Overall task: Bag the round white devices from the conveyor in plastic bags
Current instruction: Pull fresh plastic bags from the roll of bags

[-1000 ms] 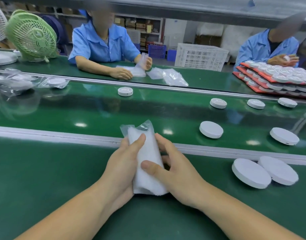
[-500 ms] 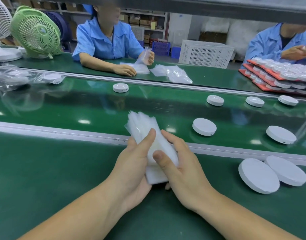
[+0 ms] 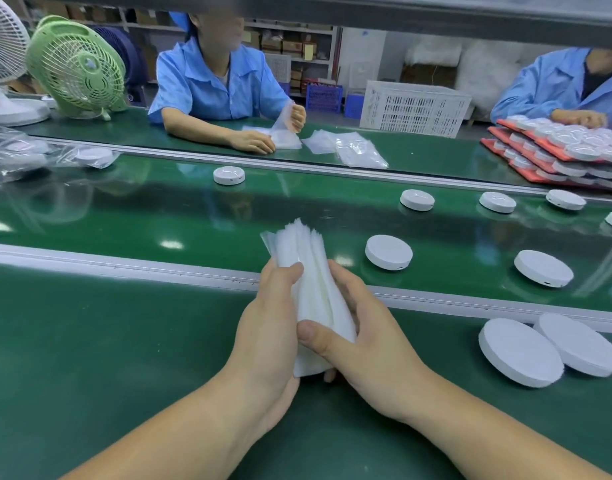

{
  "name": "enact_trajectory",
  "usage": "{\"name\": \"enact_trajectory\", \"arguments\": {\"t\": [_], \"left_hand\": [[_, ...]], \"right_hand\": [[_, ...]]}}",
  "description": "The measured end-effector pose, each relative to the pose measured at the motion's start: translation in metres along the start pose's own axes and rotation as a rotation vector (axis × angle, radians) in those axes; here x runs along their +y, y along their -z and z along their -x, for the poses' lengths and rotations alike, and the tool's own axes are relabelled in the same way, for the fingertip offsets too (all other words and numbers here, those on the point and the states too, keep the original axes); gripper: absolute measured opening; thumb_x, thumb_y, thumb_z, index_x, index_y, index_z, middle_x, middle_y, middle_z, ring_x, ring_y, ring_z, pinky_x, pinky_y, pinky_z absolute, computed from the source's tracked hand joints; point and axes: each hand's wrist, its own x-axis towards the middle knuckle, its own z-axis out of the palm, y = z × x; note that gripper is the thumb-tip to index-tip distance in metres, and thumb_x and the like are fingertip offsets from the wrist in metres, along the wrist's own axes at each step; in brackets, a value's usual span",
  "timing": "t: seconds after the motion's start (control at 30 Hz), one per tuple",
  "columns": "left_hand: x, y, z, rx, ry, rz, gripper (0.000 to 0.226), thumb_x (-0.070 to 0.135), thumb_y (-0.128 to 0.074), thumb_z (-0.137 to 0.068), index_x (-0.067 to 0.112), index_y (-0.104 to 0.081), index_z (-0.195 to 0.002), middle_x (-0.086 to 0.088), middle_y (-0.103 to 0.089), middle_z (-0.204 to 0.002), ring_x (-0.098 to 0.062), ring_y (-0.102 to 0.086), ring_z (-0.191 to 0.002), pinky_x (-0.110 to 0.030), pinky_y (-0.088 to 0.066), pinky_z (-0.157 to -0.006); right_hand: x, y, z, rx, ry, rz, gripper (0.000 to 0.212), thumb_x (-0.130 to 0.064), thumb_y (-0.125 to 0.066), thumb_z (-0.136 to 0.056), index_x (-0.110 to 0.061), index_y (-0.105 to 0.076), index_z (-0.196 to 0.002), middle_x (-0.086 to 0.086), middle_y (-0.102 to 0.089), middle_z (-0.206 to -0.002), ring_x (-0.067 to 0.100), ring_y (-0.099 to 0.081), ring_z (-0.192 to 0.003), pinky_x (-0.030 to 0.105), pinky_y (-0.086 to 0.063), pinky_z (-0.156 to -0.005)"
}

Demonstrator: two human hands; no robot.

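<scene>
A stack of clear plastic bags (image 3: 309, 289) stands on end on the near green table, its top edges fanned out. My left hand (image 3: 268, 327) grips its left side, thumb on top. My right hand (image 3: 363, 344) grips its right side, thumb across the front. Two round white devices (image 3: 520, 351) (image 3: 579, 342) lie overlapping on the near table at the right. On the conveyor belt (image 3: 124, 220) several more round white devices ride, the closest ones (image 3: 388, 251) (image 3: 543, 268) just beyond the metal rail.
A metal rail (image 3: 124, 268) divides my table from the belt. Across it, two people in blue coats work, with bags (image 3: 346, 147) and red trays of devices (image 3: 567, 154). Fans (image 3: 77, 65) and bagged devices (image 3: 90, 156) sit far left; a white crate (image 3: 415, 107) stands behind.
The bag stack has been raised more upright and its top fanned out between my hands. The devices on the belt have drifted left.
</scene>
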Motion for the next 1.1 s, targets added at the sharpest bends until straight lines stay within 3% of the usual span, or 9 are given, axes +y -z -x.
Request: {"name": "enact_trajectory", "arguments": {"t": [0.2,0.33,0.47,0.53,0.67,0.77,0.87,1.0,1.1], "left_hand": [[0.004,-0.003,0.001,-0.031,-0.001,0.068,0.029,0.024,-0.061,-0.097,0.042,-0.063,-0.120,-0.017,-0.073,-0.109,-0.036,-0.072,-0.085,-0.040,-0.051,-0.056],[0.003,-0.001,-0.001,-0.002,0.023,0.076,0.048,0.019,-0.076,-0.086,0.043,-0.061,-0.124,-0.011,-0.073,-0.114,-0.036,-0.073,-0.095,-0.035,-0.053,-0.052],[0.003,0.000,-0.003,0.030,0.046,0.075,0.036,0.031,-0.072,-0.089,0.043,-0.062,-0.122,-0.012,-0.074,-0.110,-0.036,-0.071,-0.079,-0.035,-0.044,-0.053],[0.004,0.001,-0.004,0.044,0.056,0.113,0.028,0.032,-0.067,-0.094,0.040,-0.064,-0.120,-0.015,-0.074,-0.109,-0.038,-0.069,-0.075,-0.037,-0.040,-0.054],[0.002,0.007,-0.009,0.048,0.081,0.154,0.032,0.029,-0.064,-0.092,0.032,-0.063,-0.125,-0.019,-0.072,-0.112,-0.042,-0.070,-0.081,-0.040,-0.043,-0.055],[0.003,0.009,-0.009,-0.042,0.105,0.145,0.051,0.044,-0.077,-0.085,0.031,-0.060,-0.131,-0.014,-0.071,-0.120,-0.038,-0.071,-0.102,-0.048,-0.055,-0.068],[0.000,0.012,-0.010,-0.030,0.122,0.144,0.048,0.031,-0.079,-0.084,0.030,-0.061,-0.128,-0.015,-0.073,-0.115,-0.039,-0.072,-0.099,-0.059,-0.057,-0.074],[-0.006,0.019,-0.017,-0.027,0.147,0.224,0.046,0.013,-0.056,-0.085,0.024,-0.059,-0.130,-0.022,-0.070,-0.117,-0.044,-0.070,-0.096,-0.055,-0.055,-0.066],[-0.006,0.023,-0.019,-0.069,0.175,0.295,0.059,0.011,-0.046,-0.073,0.016,-0.059,-0.131,-0.026,-0.067,-0.121,-0.047,-0.067,-0.094,-0.051,-0.052,-0.065]], "right_hand": [[-0.001,0.002,0.000,-0.046,0.031,-0.125,0.090,-0.073,-0.080,-0.069,-0.051,-0.041,-0.147,-0.007,-0.068,-0.127,0.019,-0.073,-0.095,0.030,-0.055,-0.057],[0.000,0.002,-0.001,-0.067,0.046,-0.167,0.071,-0.051,-0.078,-0.085,-0.048,-0.044,-0.147,-0.007,-0.066,-0.135,0.023,-0.071,-0.109,0.033,-0.059,-0.066],[0.008,0.007,-0.001,0.005,0.035,-0.190,0.053,-0.027,-0.062,-0.092,-0.052,-0.053,-0.138,-0.013,-0.069,-0.130,0.010,-0.068,-0.116,0.022,-0.056,-0.084],[0.007,0.010,-0.003,0.050,0.007,-0.234,0.051,-0.023,-0.056,-0.089,-0.053,-0.060,-0.130,-0.011,-0.072,-0.124,0.010,-0.071,-0.108,0.020,-0.056,-0.077],[0.001,0.011,-0.004,0.039,-0.036,-0.374,0.045,-0.035,-0.055,-0.094,-0.043,-0.060,-0.139,0.007,-0.070,-0.126,0.027,-0.072,-0.083,0.038,-0.057,-0.058],[0.000,0.005,0.001,0.055,0.035,-0.210,0.045,-0.039,-0.050,-0.099,-0.043,-0.053,-0.143,-0.013,-0.068,-0.132,0.007,-0.068,-0.112,0.019,-0.056,-0.082],[-0.001,-0.001,0.004,0.025,0.012,-0.205,0.046,-0.032,-0.052,-0.096,-0.043,-0.056,-0.140,-0.021,-0.067,-0.132,-0.001,-0.062,-0.122,0.009,-0.048,-0.091],[-0.009,0.005,-0.001,0.065,-0.139,-0.359,0.044,-0.019,-0.055,-0.096,-0.049,-0.068,-0.124,-0.009,-0.074,-0.122,0.022,-0.074,-0.105,0.032,-0.059,-0.063],[-0.011,0.008,-0.003,0.109,-0.195,-0.404,0.043,-0.014,-0.049,-0.102,-0.047,-0.069,-0.122,-0.005,-0.075,-0.119,0.034,-0.075,-0.097,0.052,-0.062,-0.067]]}}
